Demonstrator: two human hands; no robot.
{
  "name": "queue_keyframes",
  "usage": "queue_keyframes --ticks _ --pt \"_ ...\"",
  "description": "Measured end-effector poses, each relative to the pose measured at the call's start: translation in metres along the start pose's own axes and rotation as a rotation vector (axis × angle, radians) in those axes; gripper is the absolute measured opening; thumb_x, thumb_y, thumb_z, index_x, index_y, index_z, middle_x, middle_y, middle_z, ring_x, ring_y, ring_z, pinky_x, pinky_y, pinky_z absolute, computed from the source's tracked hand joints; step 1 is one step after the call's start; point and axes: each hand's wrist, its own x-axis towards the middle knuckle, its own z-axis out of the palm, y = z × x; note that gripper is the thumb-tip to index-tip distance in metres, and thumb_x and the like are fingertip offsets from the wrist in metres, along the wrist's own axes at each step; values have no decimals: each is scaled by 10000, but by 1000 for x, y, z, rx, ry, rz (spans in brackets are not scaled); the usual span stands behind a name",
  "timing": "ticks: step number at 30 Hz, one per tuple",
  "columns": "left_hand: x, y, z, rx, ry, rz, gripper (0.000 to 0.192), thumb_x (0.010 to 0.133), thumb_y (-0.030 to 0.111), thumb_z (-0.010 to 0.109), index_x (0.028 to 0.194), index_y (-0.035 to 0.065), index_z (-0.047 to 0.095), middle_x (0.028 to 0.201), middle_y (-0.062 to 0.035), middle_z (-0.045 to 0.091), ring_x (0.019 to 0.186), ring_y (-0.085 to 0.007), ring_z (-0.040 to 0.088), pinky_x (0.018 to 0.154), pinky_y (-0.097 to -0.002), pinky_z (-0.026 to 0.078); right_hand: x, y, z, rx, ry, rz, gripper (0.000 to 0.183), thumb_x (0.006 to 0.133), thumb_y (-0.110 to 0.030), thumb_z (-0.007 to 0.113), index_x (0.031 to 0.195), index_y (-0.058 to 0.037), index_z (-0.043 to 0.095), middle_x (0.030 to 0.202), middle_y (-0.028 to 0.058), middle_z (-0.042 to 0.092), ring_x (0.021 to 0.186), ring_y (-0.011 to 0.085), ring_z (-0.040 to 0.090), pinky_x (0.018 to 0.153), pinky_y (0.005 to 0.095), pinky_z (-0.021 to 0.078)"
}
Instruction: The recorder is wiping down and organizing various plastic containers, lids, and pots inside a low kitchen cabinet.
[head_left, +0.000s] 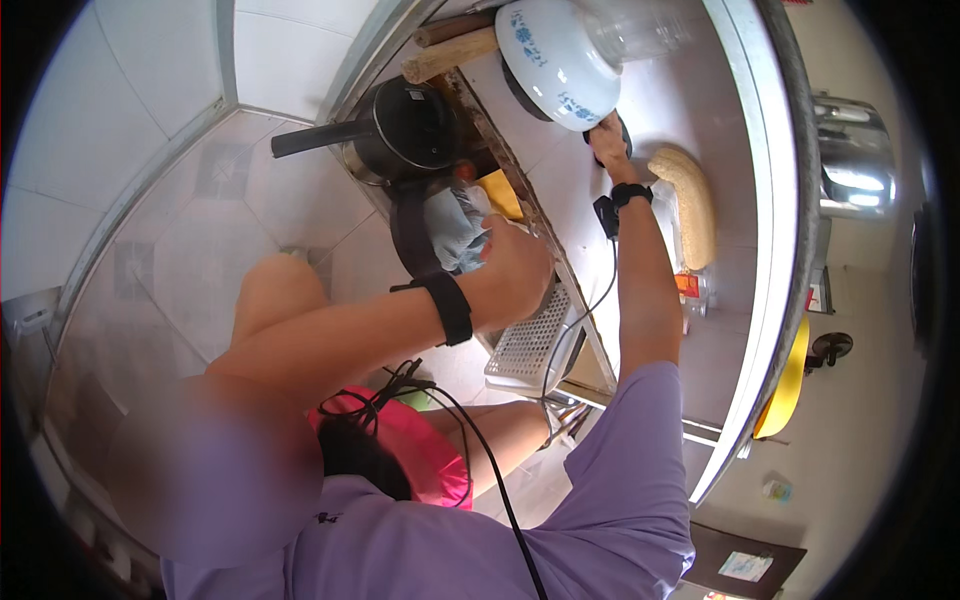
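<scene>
My right hand (609, 141) reaches onto a tiled shelf (559, 172), at the lower edge of a white bowl (559, 60) with blue flower prints. A dark object (621, 146) shows around its fingers. The fingertips are hidden, so its grip is unclear. My left hand (521, 262) is blurred. It is in front of the shelf's worn edge (517, 172), beside a bundle of clear plastic and grey material (457, 225). Its fingers are partly hidden and I cannot tell what they hold. Both wrists wear black bands; a cable runs from a small black box at the right wrist.
A black-handled pan (412, 124) sits low at left, under two wooden rods (454, 56). Below my left hand is a white perforated basket (529, 341). A dried loofah (688, 210) and a clear jar (637, 30) lie on the shelf. A steel pot (855, 157) stands above at right.
</scene>
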Motion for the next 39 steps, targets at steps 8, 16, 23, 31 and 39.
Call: queue_keyframes --ticks 8,16,23,31,39 --pt "-5 -6 2 -2 228 4 98 692 171 610 771 129 647 727 -25 643 680 -202 634 599 -387 394 -70 -30 -2 99 64 125 492 853 -321 490 1308 -155 408 1339 138 387 1199 390 377 1003 495 293" --pt "1 -8 12 67 300 -61 120 710 213 634 779 119 658 736 -60 652 723 -225 657 601 -385 459 -149 -108 -20 131 -26 311 573 827 -400 511 1340 -206 348 1405 29 302 1307 267 260 1007 574 214" --pt "8 -13 16 -37 155 -73 327 727 344 685 891 65 639 853 -115 647 799 -283 647 656 -391 510 -218 -128 -31 131 42 195 517 836 -384 517 1304 -206 387 1355 51 377 1260 283 338 984 562 262" --pt "12 -22 45 -16 240 4 279 697 275 687 869 58 656 859 -130 658 817 -319 639 669 -428 514 -303 -101 -43 208 100 101 450 845 -246 540 1273 -179 420 1347 37 394 1229 282 367 976 495 294" --pt "1 -7 30 21 120 -9 325 735 328 679 877 37 647 880 -150 653 849 -348 625 719 -411 507 -368 -38 -41 331 195 82 455 800 -120 582 1236 -183 469 1302 70 433 1212 291 382 999 408 305"
